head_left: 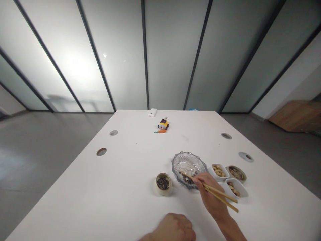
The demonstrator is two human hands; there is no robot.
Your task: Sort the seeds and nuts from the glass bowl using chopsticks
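Observation:
My right hand (209, 192) is closed round a pair of wooden chopsticks (220, 194), their tips down inside a clear glass bowl (179, 160) with a scalloped rim. Several small dark pieces, like beans or seeds, lie in the near part of that bowl. Whether the tips pinch one is too small to tell. To the left of the glass bowl stands a small cream cup (163, 192) holding dark beans (163, 183). My left hand (175, 227) rests on the table at the near edge of the view, fingers curled into a fist, with nothing visible in it.
Right of the glass bowl are small dishes of cashews (218, 170), striped seeds (236, 173) and pale nuts (233, 188). Farther back on the white table (120, 187) lie a toy carrot (161, 131), a yellow toy car (163, 124) and a white device (152, 112). Round holes pierce both table sides.

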